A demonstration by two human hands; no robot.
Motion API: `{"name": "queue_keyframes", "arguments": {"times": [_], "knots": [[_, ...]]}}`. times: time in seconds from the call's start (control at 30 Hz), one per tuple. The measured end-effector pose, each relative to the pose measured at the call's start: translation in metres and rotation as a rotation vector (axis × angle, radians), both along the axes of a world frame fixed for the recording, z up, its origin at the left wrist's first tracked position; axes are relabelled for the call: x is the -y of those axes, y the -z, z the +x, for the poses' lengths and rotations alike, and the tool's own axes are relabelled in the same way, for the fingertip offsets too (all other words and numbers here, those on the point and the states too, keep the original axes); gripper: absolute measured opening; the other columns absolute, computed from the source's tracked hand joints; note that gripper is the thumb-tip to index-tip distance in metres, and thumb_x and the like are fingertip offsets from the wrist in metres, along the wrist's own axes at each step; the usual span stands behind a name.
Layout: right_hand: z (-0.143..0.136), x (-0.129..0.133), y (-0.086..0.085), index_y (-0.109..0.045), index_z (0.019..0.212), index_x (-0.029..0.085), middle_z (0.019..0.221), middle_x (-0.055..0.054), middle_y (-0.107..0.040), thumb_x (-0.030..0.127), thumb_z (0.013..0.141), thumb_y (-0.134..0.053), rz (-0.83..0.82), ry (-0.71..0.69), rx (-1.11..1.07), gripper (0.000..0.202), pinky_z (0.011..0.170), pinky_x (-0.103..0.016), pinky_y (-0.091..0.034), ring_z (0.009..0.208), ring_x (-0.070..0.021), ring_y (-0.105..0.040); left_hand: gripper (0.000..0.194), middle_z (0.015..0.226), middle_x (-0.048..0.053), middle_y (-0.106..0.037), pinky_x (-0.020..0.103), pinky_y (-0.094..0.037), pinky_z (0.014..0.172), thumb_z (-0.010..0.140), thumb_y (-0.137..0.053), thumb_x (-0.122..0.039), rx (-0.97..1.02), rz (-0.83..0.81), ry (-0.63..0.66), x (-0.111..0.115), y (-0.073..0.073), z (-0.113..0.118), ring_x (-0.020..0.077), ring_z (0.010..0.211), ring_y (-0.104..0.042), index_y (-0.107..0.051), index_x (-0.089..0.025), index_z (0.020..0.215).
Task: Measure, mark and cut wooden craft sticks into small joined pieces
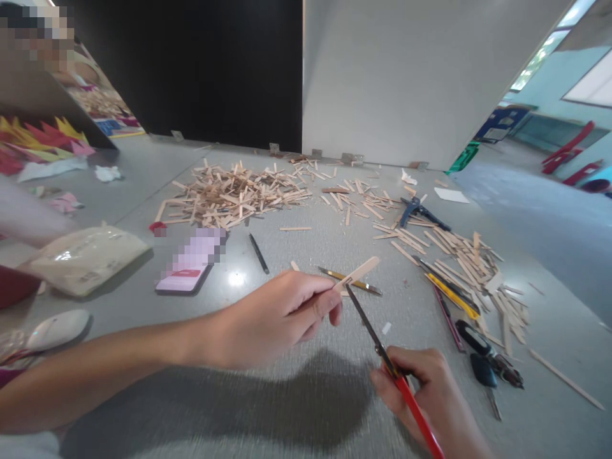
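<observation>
Pinched between the thumb and fingers of the left hand [275,315], a flat wooden stick [367,266] is held above the table [291,252], its free end pointed up and to the right. Red-handled scissors [415,408] are gripped in the right hand [442,395], with the fingers closed around the handle. Their dark blades are directed up and to the left, and the tip is brought to the stick, just beside the left fingertips; the blades are seen nearly edge-on, so whether they are parted cannot be told, and contact with the wood seems likely rather than certain. Behind the stick, a gold-coloured craft knife [371,289] is laid on the table, partly covered from view. Farther left, a black pen [259,254] and a phone [178,282] are set down, with a large heap of wooden pieces [241,196] piled beyond them. On the right, more loose sticks [463,255] are scattered, and near them are placed a dark hand tool [412,210], a yellow cutter [452,294] and a key [484,373]. At the far left, a white mouse [60,329] is found near a plastic packet [93,256].
</observation>
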State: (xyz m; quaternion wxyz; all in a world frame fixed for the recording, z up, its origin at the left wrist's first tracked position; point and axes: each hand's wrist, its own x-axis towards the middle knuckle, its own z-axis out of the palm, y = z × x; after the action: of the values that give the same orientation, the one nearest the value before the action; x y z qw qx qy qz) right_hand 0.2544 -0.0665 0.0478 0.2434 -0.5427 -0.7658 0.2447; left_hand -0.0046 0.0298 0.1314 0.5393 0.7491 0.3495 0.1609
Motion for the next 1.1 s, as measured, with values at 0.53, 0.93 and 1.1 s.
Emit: {"name": "queue_keyframes", "arguments": {"times": [0.53,0.93,1.1], "knots": [[-0.011,0.003,-0.006,-0.028,0.061,0.025,0.062,0.007,-0.019,0.037,0.099,-0.057,-0.048,0.077,-0.069,0.049,0.046,-0.026,-0.022,0.053,-0.0116,-0.021,0.043,0.053,-0.008,-0.046,0.024,-0.034,0.052,0.113,-0.038,-0.042,-0.043,0.038,-0.013,0.000,0.000,0.001,0.0113,0.047,-0.038,-0.062,-0.020,0.085],[-0.026,0.010,-0.007,-0.023,0.064,0.026,0.064,0.006,-0.017,0.050,0.101,-0.058,-0.164,0.200,-0.174,0.056,0.051,-0.031,-0.017,0.057,-0.0122,-0.016,0.043,0.058,-0.004,-0.048,0.026,-0.029,0.054,0.108,-0.037,-0.034,-0.191,0.313,-0.123,0.005,0.015,0.003,0.0114,0.051,-0.039,-0.065,-0.018,0.080],[-0.030,0.008,-0.019,-0.024,0.063,0.026,0.065,0.005,-0.017,0.064,0.100,-0.055,-0.354,0.204,-0.283,0.061,0.053,-0.031,-0.015,0.059,-0.0130,-0.016,0.037,0.059,-0.004,-0.044,0.029,-0.023,0.056,0.107,-0.036,-0.028,-0.303,0.435,-0.140,0.004,0.025,0.005,0.0127,0.052,-0.032,-0.056,-0.021,0.077]]}}
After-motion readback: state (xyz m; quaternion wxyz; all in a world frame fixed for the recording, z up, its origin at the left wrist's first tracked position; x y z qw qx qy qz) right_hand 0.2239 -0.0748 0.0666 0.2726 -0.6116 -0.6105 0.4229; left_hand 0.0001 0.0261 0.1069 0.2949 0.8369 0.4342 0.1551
